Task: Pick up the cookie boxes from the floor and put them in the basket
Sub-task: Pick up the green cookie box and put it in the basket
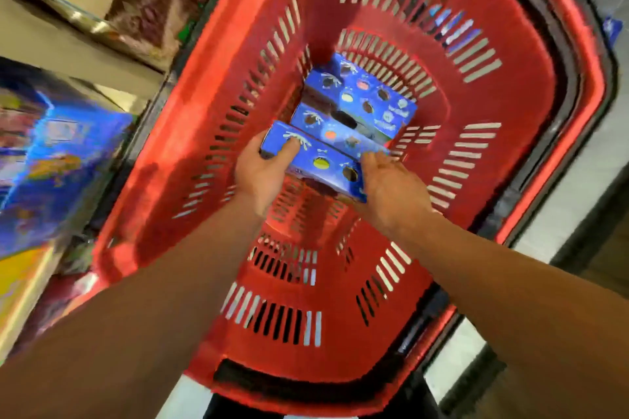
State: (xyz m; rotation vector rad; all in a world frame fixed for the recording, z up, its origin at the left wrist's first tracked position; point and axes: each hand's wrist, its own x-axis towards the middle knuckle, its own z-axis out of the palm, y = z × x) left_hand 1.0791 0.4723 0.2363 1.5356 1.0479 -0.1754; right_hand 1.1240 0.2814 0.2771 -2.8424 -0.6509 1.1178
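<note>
Landmark: we're taking the red basket (531, 133) as our anchor, so every place below is relative to it.

Step in hand: looks to us like the placing step. We've got one blue cookie box (316, 163) down inside the basket, near its floor, and it isn't set down yet as far as we can tell.

Left hand: our left hand (262, 170) grips the left end of that box, thumb on the printed top face, the other fingers wrapped underneath where we can't see them.

Right hand: our right hand (388, 187) is at the box's right end with fingers mostly straight, pressing or steadying instead of wrapping round it. The picture is blurry there, so we can't be sure how much contact it has.

Already in the basket: two more blue boxes (360, 102) lie on the basket floor, side by side, just beyond the one we're holding. The near one looks to be touching or almost touching ours.

Outside the basket: blurry shelving and colourful packs (51, 153) to its left, and a bit of blue (612, 31) past its far right rim, too smeared to name.

Next move, our guess: lower the box flat beside the other two, keep it square so it doesn't ride up on its neighbour, then let go with both hands and pull them up past the rim.
</note>
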